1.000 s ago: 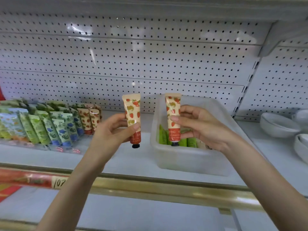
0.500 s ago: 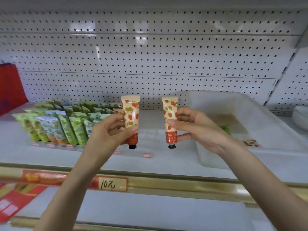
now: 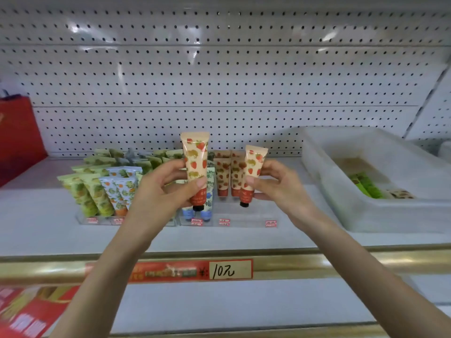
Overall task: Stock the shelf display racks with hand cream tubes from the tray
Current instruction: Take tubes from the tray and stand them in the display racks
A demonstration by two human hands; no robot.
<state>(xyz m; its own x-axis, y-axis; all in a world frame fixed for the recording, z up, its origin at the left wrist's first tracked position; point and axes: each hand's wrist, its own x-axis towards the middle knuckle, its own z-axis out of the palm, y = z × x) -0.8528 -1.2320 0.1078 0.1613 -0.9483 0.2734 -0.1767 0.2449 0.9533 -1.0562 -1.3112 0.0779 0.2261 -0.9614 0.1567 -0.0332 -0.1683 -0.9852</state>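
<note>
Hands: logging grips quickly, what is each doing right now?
Left hand: grips the left strawberry tube, cap down.
Right hand: pinches the right strawberry tube, cap down.

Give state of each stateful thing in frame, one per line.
left hand, grips left strawberry tube, upright, cap down
right hand, grips right strawberry tube, slightly tilted, cap down
display rack, strawberry lane part filled, front bare
tray, nearly empty, few green tubes inside

We see the tray [image 3: 353, 211] run off the right edge, the red bag [image 3: 19, 135] off the left. Our left hand [image 3: 158, 193] covers part of its strawberry tube [image 3: 195, 154] and the blue tubes [image 3: 210, 191] behind
</note>
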